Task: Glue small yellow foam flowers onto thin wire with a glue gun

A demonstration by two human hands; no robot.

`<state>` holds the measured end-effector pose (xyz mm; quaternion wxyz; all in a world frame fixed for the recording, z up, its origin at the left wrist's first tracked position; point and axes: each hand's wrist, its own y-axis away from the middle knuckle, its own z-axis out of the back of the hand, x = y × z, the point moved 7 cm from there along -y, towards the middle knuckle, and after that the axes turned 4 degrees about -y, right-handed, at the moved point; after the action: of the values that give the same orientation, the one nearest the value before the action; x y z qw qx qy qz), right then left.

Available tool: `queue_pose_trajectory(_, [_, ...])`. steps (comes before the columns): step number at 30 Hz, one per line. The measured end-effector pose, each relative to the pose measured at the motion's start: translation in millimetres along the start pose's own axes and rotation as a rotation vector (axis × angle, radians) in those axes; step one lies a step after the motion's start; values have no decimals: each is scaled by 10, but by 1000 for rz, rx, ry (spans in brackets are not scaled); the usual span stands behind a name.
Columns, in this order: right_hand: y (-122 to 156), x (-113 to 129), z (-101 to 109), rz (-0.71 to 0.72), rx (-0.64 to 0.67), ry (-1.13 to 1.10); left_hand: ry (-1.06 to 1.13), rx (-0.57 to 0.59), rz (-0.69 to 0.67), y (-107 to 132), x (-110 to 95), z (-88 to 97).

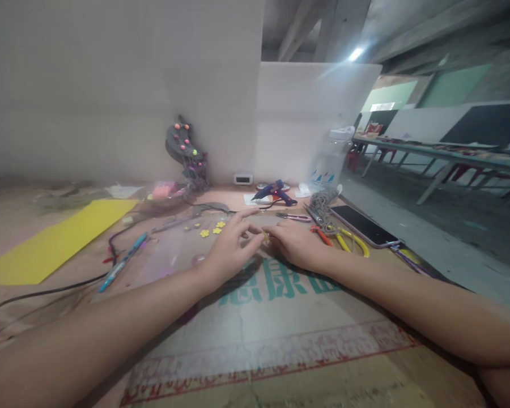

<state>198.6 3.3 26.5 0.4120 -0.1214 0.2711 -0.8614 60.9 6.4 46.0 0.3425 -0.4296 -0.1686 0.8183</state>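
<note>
My left hand (232, 243) and my right hand (295, 242) meet over a cardboard sheet (280, 323) with green lettering. Their fingertips pinch together on a tiny yellow piece (266, 237), too small to name. The left index finger stretches forward above the pinch. Small yellow flower shapes (210, 230) lie just left of my left hand. Pliers with yellow handles (348, 238) and an orange-handled tool (321, 233) lie just right of my right hand.
A blue glue gun (276, 192), a phone (363, 225), a water bottle (334, 161), a grey coil of cord (321, 201) and a dark beaded ornament (187, 150) stand behind. A yellow sheet (55, 241), blue pen (123, 260) and black cable (38, 293) lie left.
</note>
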Motion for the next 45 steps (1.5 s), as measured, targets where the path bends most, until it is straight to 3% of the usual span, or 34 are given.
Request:
queue_pose_trajectory(11, [-32, 53, 26, 12, 19, -30, 110, 117, 119, -23, 109, -119])
queue_pose_trajectory(20, [-34, 97, 125, 36, -62, -43, 194, 24, 250, -49, 323, -117])
queue_pose_trajectory(24, [-26, 78, 135, 5, -63, -21, 223, 35, 296, -44, 403, -136])
queue_pose_trajectory(32, [-49, 120, 148, 37, -69, -18, 227, 3, 367, -37, 432, -107])
queue_pose_trajectory(39, [-33, 106, 111, 40, -41, -39, 258, 49, 421, -40, 446, -154])
queue_pose_trajectory(45, [-22, 87, 107, 44, -46, -9, 318, 46, 402, -41, 474, -174])
